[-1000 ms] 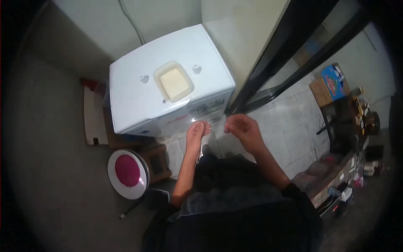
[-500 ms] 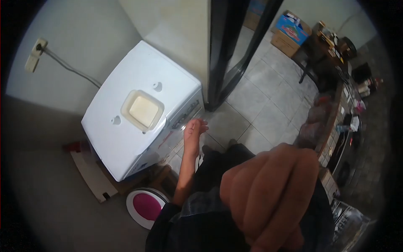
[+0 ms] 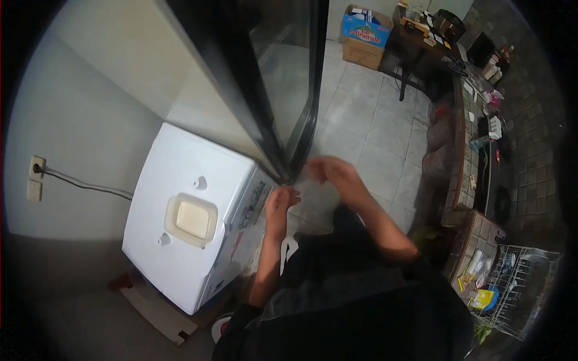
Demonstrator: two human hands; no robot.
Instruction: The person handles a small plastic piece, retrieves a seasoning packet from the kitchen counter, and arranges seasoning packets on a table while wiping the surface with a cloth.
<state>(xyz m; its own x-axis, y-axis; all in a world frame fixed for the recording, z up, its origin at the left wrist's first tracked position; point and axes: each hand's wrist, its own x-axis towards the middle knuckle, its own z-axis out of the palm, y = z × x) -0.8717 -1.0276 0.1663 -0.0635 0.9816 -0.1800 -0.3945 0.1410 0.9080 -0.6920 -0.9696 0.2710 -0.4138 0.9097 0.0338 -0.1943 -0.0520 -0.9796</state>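
Note:
Beside the front edge of a white box-shaped appliance (image 3: 174, 150) is my left hand (image 3: 280, 203), its fingers loosely bent and apart, with nothing seen in them. A little to its right and farther forward, my right hand (image 3: 332, 171) hangs in the air near the foot of a dark-framed glass door (image 3: 295, 138). Its fingers stretch to the left and are slightly blurred; no object shows in it. On the appliance's top sits a squarish translucent plastic container (image 3: 171, 219) with a cream-coloured inside, between two small white knobs.
A wall socket (image 3: 37, 168) with a plugged cable is at the left. Stacked cardboard boxes (image 3: 364, 51) stand on the tiled floor (image 3: 361, 114) at the back. Along the right runs a tiled counter (image 3: 462, 156) with several items and a wire dish rack (image 3: 524, 271).
My right hand, raised close to the camera in a curled shape, has dropped forward beside my left hand and stretched its fingers. The view has turned, showing more of the door and counter.

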